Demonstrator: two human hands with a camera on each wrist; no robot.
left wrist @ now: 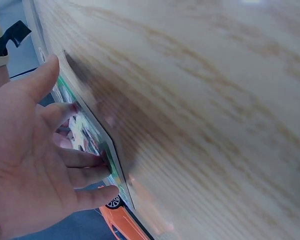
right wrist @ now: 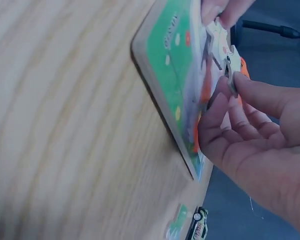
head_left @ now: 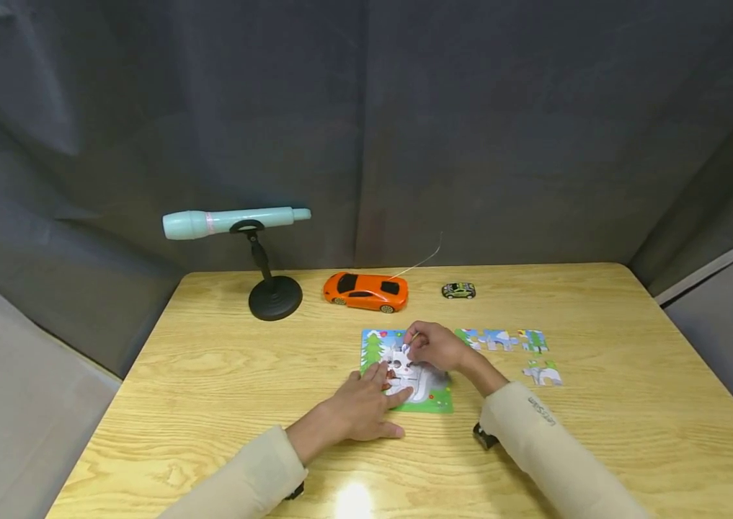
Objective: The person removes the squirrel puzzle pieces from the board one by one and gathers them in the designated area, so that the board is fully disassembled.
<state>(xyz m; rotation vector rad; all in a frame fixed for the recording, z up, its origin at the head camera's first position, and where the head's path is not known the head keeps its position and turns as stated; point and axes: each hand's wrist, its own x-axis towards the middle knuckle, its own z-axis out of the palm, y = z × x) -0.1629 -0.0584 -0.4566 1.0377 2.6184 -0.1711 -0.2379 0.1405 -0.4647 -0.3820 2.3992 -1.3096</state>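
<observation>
Beneath the left hand [head_left: 361, 409], its fingers spread and resting there, lies a jigsaw board [head_left: 434, 404], green along the near edge, its white cartoon animal seemingly part-built; the right hand [head_left: 442, 350] pinches a jigsaw piece [right wrist: 234, 59], tilted, above it. Fitting this piece seems the step in hand, probably calling next for aligning and pressing flat; loose pieces [head_left: 545, 373] lie right of the right hand

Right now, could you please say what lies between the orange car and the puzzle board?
In the head view, only bare tabletop separates orange car and puzzle board.
</observation>
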